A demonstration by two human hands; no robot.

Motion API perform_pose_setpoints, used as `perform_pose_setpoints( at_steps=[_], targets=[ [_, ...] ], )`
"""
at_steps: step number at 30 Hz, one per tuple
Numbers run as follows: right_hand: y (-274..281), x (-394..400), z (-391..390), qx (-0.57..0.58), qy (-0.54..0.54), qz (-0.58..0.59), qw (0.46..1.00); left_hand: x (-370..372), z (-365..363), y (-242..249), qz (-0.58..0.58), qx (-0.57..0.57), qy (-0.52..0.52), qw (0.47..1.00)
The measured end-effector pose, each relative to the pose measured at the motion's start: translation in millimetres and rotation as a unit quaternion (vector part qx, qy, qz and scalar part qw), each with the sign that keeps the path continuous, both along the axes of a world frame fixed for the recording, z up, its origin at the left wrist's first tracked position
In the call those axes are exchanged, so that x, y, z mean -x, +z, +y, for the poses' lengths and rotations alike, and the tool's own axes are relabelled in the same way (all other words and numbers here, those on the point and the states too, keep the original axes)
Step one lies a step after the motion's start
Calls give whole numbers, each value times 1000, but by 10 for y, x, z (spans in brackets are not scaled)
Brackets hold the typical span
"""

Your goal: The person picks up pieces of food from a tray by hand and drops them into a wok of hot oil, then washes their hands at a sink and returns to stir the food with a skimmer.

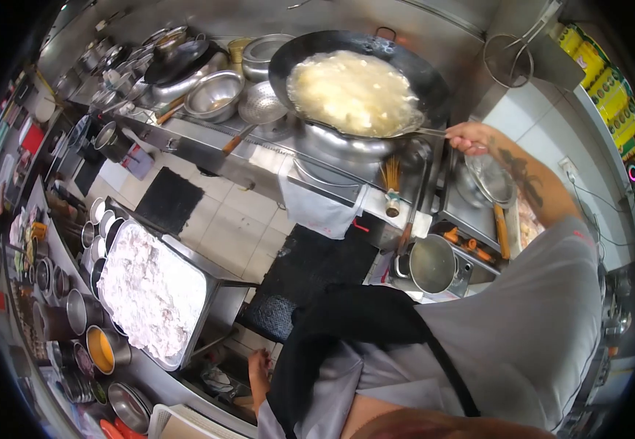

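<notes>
My right hand (469, 137) is closed around the metal handle of a skimmer (428, 132). The skimmer's head lies at the right edge of the bubbling, pale yellow contents (354, 88) of a large black wok (288, 55); most of that head is hidden. Pale pieces show in the bubbling liquid, though I cannot make out what they are. Low at my side hangs my left hand (259, 361), its fingers curled and nothing seen in them. Nearest to it is the black floor mat (317, 256) and the stand under a tray of pale, white-coated pieces (199, 293).
Left of the wok are a perforated ladle (262, 106) and a steel bowl (215, 95). A bamboo brush (391, 190) lies in front. A steel pot (433, 265) and a wooden-handled strainer (502, 219) are near my right side. Several bowls line the left counter.
</notes>
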State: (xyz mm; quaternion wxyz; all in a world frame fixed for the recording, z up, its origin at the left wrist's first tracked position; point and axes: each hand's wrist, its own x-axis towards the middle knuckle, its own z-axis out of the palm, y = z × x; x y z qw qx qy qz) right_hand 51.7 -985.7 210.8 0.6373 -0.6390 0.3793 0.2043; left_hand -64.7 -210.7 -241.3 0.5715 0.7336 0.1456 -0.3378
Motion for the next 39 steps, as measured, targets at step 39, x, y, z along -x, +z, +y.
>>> perform_pose_setpoints(
  at_steps=[39],
  targets=[
    [-32, -131, 601, 325, 85, -86, 938, -115, -29, -19, 156, 37, 142, 977]
  ],
)
